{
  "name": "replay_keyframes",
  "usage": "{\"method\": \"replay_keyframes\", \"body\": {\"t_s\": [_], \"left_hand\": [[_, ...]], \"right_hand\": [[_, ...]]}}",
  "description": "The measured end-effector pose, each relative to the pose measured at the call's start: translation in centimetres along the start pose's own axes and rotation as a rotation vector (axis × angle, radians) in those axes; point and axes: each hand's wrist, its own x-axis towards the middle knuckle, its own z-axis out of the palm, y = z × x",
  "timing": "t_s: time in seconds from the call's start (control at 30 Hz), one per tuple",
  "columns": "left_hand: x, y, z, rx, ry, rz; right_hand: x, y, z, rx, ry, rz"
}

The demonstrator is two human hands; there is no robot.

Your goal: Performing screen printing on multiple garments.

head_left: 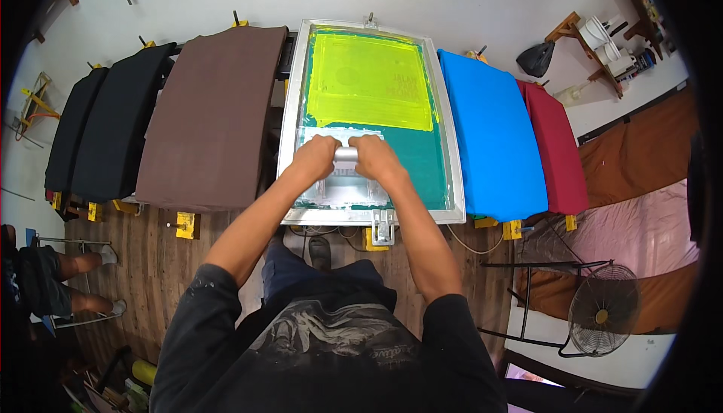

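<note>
A silver-framed printing screen [450,142] lies flat in front of me, its far half coated yellow-green [369,78] and its near half dark green. My left hand [315,155] and my right hand [375,155] both grip the metal handle of a squeegee [346,158] held across the screen's middle. The blade stands on the mesh just below the yellow-green area. A pale smear of ink lies on the mesh near the frame's front edge.
Padded boards flank the screen: brown [211,115] and two black ones [113,123] to the left, blue [489,134] and red [557,149] to the right. A floor fan [602,309] stands at the lower right. Another person's legs [75,285] show at the far left.
</note>
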Motion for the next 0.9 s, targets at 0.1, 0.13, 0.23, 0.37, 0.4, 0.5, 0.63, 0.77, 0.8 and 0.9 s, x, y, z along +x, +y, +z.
{"method": "replay_keyframes", "body": {"t_s": [0.1, 0.13, 0.23, 0.37, 0.4, 0.5, 0.63, 0.77, 0.8, 0.9], "left_hand": [[-2.8, 1.8, 0.2, 0.011, 0.052, 0.000], [-3.8, 1.9, 0.7, -0.010, 0.128, 0.054], [-6.8, 2.6, 2.2, -0.021, 0.181, 0.089], [-8.2, 3.3, 2.7, 0.014, 0.313, 0.151], [-7.9, 3.5, 2.3, -0.001, 0.270, 0.129], [-5.7, 2.8, 1.0, -0.056, 0.256, 0.139], [-2.4, 1.3, -0.3, -0.052, 0.117, 0.011], [-3.7, 0.2, 2.1, -0.099, 0.225, 0.093], [-4.5, 0.8, 2.3, -0.098, 0.251, 0.128], [-7.6, 2.4, 2.8, -0.064, 0.247, 0.139]], "right_hand": [[-2.9, -0.6, 1.0, -0.019, 0.086, -0.023], [-3.7, -1.0, 1.5, -0.034, 0.136, -0.038], [-6.9, -1.8, 2.6, -0.005, 0.163, -0.061], [-8.4, -2.5, 3.0, -0.006, 0.172, -0.044], [-8.3, -2.4, 2.5, 0.000, 0.186, -0.051], [-5.9, -1.7, 1.3, -0.020, 0.225, -0.085], [-2.2, -0.7, 0.9, -0.060, 0.184, -0.079], [-3.4, -1.0, 2.3, -0.018, 0.190, -0.045], [-4.6, -1.1, 2.7, -0.003, 0.221, -0.045], [-7.9, -2.2, 3.5, 0.007, 0.207, -0.028]]}}
